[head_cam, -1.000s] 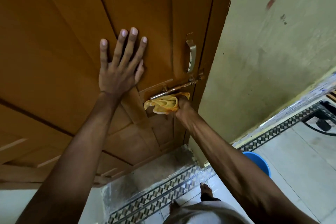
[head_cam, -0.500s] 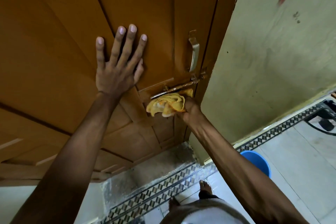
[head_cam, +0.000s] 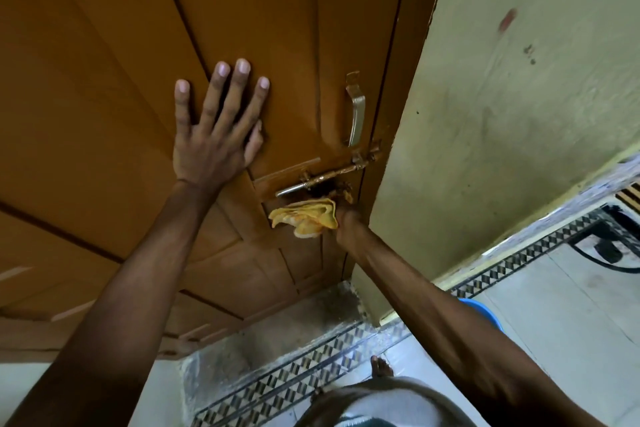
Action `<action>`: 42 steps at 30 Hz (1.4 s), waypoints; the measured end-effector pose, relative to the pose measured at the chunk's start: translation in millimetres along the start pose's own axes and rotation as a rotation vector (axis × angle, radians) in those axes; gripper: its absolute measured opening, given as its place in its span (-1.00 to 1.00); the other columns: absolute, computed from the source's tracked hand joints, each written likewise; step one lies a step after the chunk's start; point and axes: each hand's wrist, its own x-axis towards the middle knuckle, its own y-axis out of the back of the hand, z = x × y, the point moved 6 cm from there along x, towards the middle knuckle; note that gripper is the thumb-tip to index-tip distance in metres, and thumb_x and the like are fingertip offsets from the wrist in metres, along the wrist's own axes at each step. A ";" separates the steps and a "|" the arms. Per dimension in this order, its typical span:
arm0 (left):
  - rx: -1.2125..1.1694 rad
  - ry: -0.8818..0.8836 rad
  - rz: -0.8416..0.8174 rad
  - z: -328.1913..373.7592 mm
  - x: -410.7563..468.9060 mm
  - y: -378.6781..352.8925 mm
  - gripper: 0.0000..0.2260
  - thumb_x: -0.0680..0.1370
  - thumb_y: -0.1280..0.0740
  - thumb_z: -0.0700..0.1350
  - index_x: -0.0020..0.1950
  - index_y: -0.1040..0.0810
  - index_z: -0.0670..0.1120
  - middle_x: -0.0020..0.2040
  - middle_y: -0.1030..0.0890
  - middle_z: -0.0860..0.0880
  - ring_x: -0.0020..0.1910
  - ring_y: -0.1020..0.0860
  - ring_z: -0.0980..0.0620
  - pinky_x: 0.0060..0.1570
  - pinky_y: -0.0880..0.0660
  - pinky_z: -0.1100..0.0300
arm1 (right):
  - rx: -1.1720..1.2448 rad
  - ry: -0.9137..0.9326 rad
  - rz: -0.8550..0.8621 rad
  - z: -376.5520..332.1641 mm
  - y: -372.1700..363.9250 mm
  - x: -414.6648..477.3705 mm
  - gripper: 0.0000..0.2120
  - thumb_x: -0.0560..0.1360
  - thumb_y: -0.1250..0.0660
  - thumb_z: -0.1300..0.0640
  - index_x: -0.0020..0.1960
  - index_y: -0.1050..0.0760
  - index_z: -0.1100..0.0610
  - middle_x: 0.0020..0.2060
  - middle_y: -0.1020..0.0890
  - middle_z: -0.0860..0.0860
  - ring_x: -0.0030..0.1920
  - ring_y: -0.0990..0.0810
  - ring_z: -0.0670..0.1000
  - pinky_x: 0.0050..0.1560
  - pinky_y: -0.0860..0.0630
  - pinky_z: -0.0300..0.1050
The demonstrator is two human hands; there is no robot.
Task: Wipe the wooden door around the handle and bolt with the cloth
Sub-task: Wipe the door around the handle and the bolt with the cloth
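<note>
The brown wooden door [head_cam: 104,87] fills the upper left. A silver pull handle [head_cam: 356,111] is fixed near its right edge, and a brass sliding bolt [head_cam: 329,177] runs slantwise just below it. My left hand [head_cam: 214,128] lies flat on the door panel, fingers spread, left of the handle. My right hand [head_cam: 346,218] presses a crumpled yellow cloth [head_cam: 306,217] against the door right under the bolt. Most of that hand is hidden behind the cloth and the wrist.
A pale green wall [head_cam: 519,114] juts out to the right of the door frame. A blue bucket [head_cam: 481,312] stands on the tiled floor behind my right forearm. A patterned tile border [head_cam: 294,374] runs along the floor, and my foot [head_cam: 381,366] stands near it.
The cloth and my right hand have stayed just under the bolt, shifting slightly along the door. My left hand has kept its flat hold on the panel.
</note>
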 end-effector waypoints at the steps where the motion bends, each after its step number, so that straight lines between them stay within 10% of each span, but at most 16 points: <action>1: 0.001 0.002 0.001 -0.1 0.1 -0.6 -0.45 0.66 -0.18 0.13 0.62 -0.18 0.02 0.58 -0.19 -0.08 0.62 0.11 -0.07 0.51 0.06 -0.19 | -0.031 0.086 0.111 -5.0 10.1 -1.8 -0.74 0.63 -0.20 0.15 0.29 -0.46 0.17 0.13 -0.56 0.03 0.03 -0.56 0.03 0.03 -0.48 -0.10; 4: 0.017 -0.002 0.014 1.3 -1.9 -1.2 -0.45 0.65 -0.19 0.14 0.62 -0.20 0.02 0.58 -0.20 -0.08 0.62 0.08 -0.07 0.52 0.07 -0.19 | -0.430 0.708 0.356 -51.1 33.3 -33.4 -0.93 0.49 -0.39 0.21 -0.03 -0.56 0.15 -0.16 -0.60 -0.01 -0.20 -0.55 -0.07 -0.13 -0.41 -0.18; 8: 0.017 -0.002 0.024 1.8 -0.5 -1.4 -0.45 0.65 -0.20 0.13 0.62 -0.21 0.02 0.57 -0.21 -0.08 0.62 0.07 -0.06 0.53 0.09 -0.19 | -0.845 1.087 0.325 -80.9 24.5 -32.7 -0.71 0.50 -0.34 0.20 0.22 -0.58 0.12 0.16 -0.57 0.08 0.17 -0.53 0.06 0.22 -0.51 -0.04; 12: 0.018 -0.002 0.018 1.4 -1.3 -2.8 -0.44 0.64 -0.20 0.14 0.62 -0.21 0.03 0.60 -0.14 -0.08 0.62 0.06 -0.07 0.54 0.10 -0.20 | -0.978 1.062 0.271 -72.3 -6.1 -28.5 -0.66 0.49 -0.35 0.28 0.26 -0.56 0.17 0.23 -0.56 0.14 0.19 -0.55 0.18 0.24 -0.53 0.09; 17: 0.010 -0.003 0.002 2.4 -2.5 -2.2 -0.45 0.65 -0.19 0.14 0.62 -0.19 0.03 0.63 -0.02 -0.08 0.62 0.09 -0.07 0.54 0.13 -0.20 | -1.038 1.132 0.078 -65.2 -14.1 -37.4 -0.66 0.52 -0.35 0.22 0.29 -0.53 0.16 0.23 -0.53 0.11 0.17 -0.55 0.10 0.28 -0.38 -0.26; 23: 0.019 0.003 -0.002 1.1 -2.3 -3.4 -0.44 0.65 -0.20 0.15 0.62 -0.20 0.03 0.63 -0.02 -0.08 0.62 0.07 -0.07 0.53 0.09 -0.20 | -1.037 1.018 0.311 -77.8 -2.0 -27.8 -0.68 0.51 -0.37 0.19 0.26 -0.55 0.19 0.26 -0.53 0.20 0.18 -0.57 0.24 0.21 -0.56 0.10; 30: -0.004 0.001 -0.015 0.7 0.5 -0.2 -0.45 0.65 -0.20 0.13 0.61 -0.21 0.03 0.61 -0.08 -0.08 0.62 0.09 -0.06 0.54 0.14 -0.19 | -1.057 1.090 -0.007 -83.9 6.1 -27.0 -0.63 0.49 -0.38 0.25 0.30 -0.54 0.19 0.26 -0.56 0.13 0.22 -0.55 0.13 0.32 -0.47 -0.05; 35: -0.093 0.057 -0.094 2.2 3.2 3.7 -0.48 0.67 -0.20 0.08 0.61 -0.22 0.03 0.58 -0.20 -0.08 0.62 0.08 -0.03 0.55 0.15 -0.16 | -0.908 1.010 0.005 -101.4 46.0 -26.0 -0.72 0.50 -0.39 0.24 0.21 -0.60 0.16 0.03 -0.63 -0.01 0.02 -0.57 -0.06 0.04 -0.40 -0.52; 39: -0.389 0.348 -0.165 34.7 -14.8 24.0 -0.59 0.65 -0.24 -0.04 0.51 -0.41 -0.05 0.49 -0.38 -0.15 0.50 -0.28 -0.14 0.47 -0.14 -0.13 | -0.792 0.843 0.018 -91.5 73.7 -22.3 -0.86 0.50 -0.40 0.21 0.04 -0.65 0.19 -0.18 -0.63 -0.02 -0.23 -0.56 -0.11 -0.28 -0.39 -0.51; 42: -0.753 0.573 -0.337 78.0 -58.6 44.3 -0.78 0.66 -0.26 -0.12 0.25 -0.57 -0.15 0.08 -0.58 -0.12 0.03 -0.55 -0.11 0.04 -0.44 0.02 | -0.683 0.753 0.041 -83.7 94.0 -16.9 -0.91 0.50 -0.40 0.20 -0.02 -0.65 0.16 -0.20 -0.64 0.01 -0.27 -0.56 -0.15 -0.23 -0.47 -0.33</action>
